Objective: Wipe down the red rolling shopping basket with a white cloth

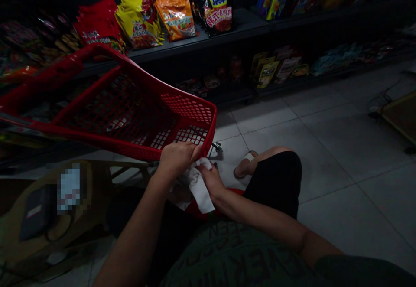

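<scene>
A dark shelf (pixel 242 24) runs across the top of the frame, carrying rows of red, yellow and orange bags (pixel 175 14). Below it, a lower shelf (pixel 276 86) holds smaller packets (pixel 266 73). Pale floor tiles (pixel 325 148) spread across the right side.

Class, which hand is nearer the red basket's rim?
Left: the left hand rests on the red basket's rim. The right hand sits just below it, holding a white cloth.

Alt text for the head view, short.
A left hand grips the rim of a tilted red plastic shopping basket, while a right hand holds a white cloth at its lower corner. Behind are dark shelves of snack bags and a tiled floor.
</scene>
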Demonstrator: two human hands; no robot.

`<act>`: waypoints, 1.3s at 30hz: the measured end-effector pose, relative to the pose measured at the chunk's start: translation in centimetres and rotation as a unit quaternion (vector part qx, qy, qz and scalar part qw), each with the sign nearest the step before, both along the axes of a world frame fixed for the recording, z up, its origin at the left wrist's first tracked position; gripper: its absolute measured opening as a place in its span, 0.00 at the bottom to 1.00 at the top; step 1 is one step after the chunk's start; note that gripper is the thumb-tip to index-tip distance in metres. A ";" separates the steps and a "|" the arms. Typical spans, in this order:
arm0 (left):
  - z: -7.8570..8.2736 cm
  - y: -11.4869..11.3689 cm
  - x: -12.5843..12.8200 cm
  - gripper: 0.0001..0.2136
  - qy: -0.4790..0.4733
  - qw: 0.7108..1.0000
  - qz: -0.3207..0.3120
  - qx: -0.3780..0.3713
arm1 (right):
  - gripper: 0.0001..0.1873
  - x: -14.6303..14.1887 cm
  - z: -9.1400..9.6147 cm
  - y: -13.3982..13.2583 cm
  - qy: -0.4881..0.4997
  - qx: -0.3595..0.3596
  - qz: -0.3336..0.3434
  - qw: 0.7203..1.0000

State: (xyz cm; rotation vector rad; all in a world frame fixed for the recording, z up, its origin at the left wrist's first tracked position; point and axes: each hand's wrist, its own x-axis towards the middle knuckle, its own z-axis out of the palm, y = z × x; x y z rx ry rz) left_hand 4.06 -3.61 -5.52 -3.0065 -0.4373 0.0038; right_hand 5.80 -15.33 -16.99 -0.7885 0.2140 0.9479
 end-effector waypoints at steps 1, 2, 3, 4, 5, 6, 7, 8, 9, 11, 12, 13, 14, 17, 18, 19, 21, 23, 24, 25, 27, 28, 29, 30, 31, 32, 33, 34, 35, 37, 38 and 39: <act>0.0 0.0 0.0 0.27 0.001 1.000 0.000 0.001 | 0.17 0.1 -0.1 0.0 0.002 0.001 0.000 1.000; -0.1 0.1 0.0 0.27 0.003 1.000 -0.001 0.002 | 0.16 0.1 -0.2 0.0 0.013 -0.002 0.004 1.000; -0.1 0.1 -0.1 0.27 0.005 1.000 -0.002 0.003 | 0.16 0.2 -0.4 0.1 0.030 -0.006 0.009 1.000; -0.1 0.1 -0.1 0.27 0.006 1.000 -0.002 0.004 | 0.16 0.2 -0.4 0.2 0.046 -0.008 0.017 0.999; -0.2 0.1 -0.1 0.27 0.006 1.000 -0.003 0.005 | 0.15 0.1 -0.4 0.2 0.055 -0.008 0.024 0.998; -0.2 0.2 -0.1 0.26 0.005 1.000 -0.004 0.004 | 0.16 0.0 -0.1 0.2 0.056 -0.004 0.026 0.998; -0.2 0.2 -0.2 0.26 0.004 1.000 -0.005 0.005 | 0.16 -0.1 0.2 0.1 0.048 0.003 0.024 0.999; -0.2 0.3 -0.2 0.26 0.002 1.000 -0.006 0.005 | 0.17 -0.2 0.6 0.0 0.035 0.009 0.022 0.999; -0.2 0.3 -0.2 0.26 0.001 1.000 -0.007 0.005 | 0.18 -0.2 1.1 -0.3 0.020 0.012 0.019 1.000; -0.2 0.3 -0.2 0.26 0.001 1.000 -0.008 0.003 | 0.18 0.3 1.9 -1.0 -0.010 -0.001 0.016 1.000; -0.2 0.3 -0.2 0.26 0.001 1.000 -0.006 0.002 | 0.17 0.9 2.1 -1.3 -0.029 -0.015 0.010 0.999; -0.2 0.3 -0.2 0.26 0.001 1.000 -0.006 0.000 | 0.16 1.8 2.2 -1.6 -0.053 -0.031 -0.007 0.998; -0.2 0.2 -0.2 0.26 0.002 1.000 -0.007 -0.001 | 0.16 2.8 2.1 -1.7 -0.080 -0.045 -0.037 0.995; -0.1 0.1 -0.3 0.26 0.004 1.000 -0.014 -0.002 | 0.19 5.6 1.4 -1.4 -0.144 -0.082 -0.156 0.974; -0.1 0.1 -0.3 0.25 0.004 1.000 -0.016 -0.002 | 0.21 6.0 1.1 -1.3 -0.155 -0.090 -0.178 0.968; -0.1 0.0 -0.4 0.25 0.004 1.000 -0.019 -0.003 | 0.22 5.9 0.8 -1.1 -0.167 -0.096 -0.177 0.965; 0.0 0.0 -0.5 0.23 0.002 1.000 -0.023 -0.012 | 0.24 4.6 0.2 -1.2 -0.196 -0.105 -0.127 0.967; 0.3 0.0 -0.7 0.21 -0.002 0.999 -0.028 -0.027 | 0.22 2.7 -0.4 -1.4 -0.228 -0.104 -0.062 0.966; 0.4 0.0 -0.8 0.21 -0.002 0.999 -0.033 -0.033 | 0.19 2.0 -0.7 -1.5 -0.238 -0.102 -0.039 0.965; 0.5 0.0 -1.0 0.21 0.001 0.999 -0.039 -0.037 | 0.17 1.8 -0.9 -1.5 -0.239 -0.099 -0.030 0.966; 0.7 0.0 -1.2 0.21 0.013 0.998 -0.054 -0.039 | 0.16 3.1 -1.1 -0.9 -0.216 -0.095 -0.049 0.971; 0.8 0.0 -1.4 0.21 0.020 0.997 -0.060 -0.038 | 0.17 4.5 -1.1 -0.4 -0.200 -0.096 -0.077 0.972; 0.9 0.0 -1.5 0.21 0.027 0.997 -0.063 -0.039 | 0.19 6.0 -0.9 0.2 -0.183 -0.097 -0.115 0.972; 1.0 0.0 -1.6 0.21 0.032 0.997 -0.064 -0.041 | 0.20 7.5 -0.8 0.8 -0.173 -0.102 -0.154 0.967; 1.1 0.0 -1.7 0.20 0.037 0.996 -0.064 -0.044 | 0.21 8.7 -0.6 1.3 -0.164 -0.104 -0.185 0.963; 1.1 0.0 -1.7 0.19 0.041 0.996 -0.063 -0.046 | 0.21 9.4 -0.4 1.5 -0.165 -0.105 -0.200 0.960; 1.2 0.0 -1.9 0.18 0.044 0.996 -0.063 -0.050 | 0.21 9.5 -0.3 1.5 -0.173 -0.103 -0.201 0.959; 1.2 0.0 -2.0 0.17 0.048 0.995 -0.064 -0.053 | 0.20 9.1 -0.4 1.3 -0.187 -0.098 -0.187 0.959; 1.2 0.0 -2.1 0.16 0.050 0.995 -0.065 -0.057 | 0.19 8.3 -0.5 0.8 -0.207 -0.094 -0.163 0.960; 1.3 0.0 -2.4 0.15 0.055 0.994 -0.068 -0.063 | 0.17 6.3 -0.9 -0.5 -0.245 -0.084 -0.106 0.960; 1.3 0.0 -2.5 0.15 0.057 0.994 -0.070 -0.066 | 0.16 5.6 -1.1 -1.2 -0.252 -0.081 -0.085 0.961; 1.4 0.1 -2.6 0.16 0.059 0.993 -0.072 -0.067 | 0.16 5.2 -1.1 -1.7 -0.253 -0.078 -0.072 0.962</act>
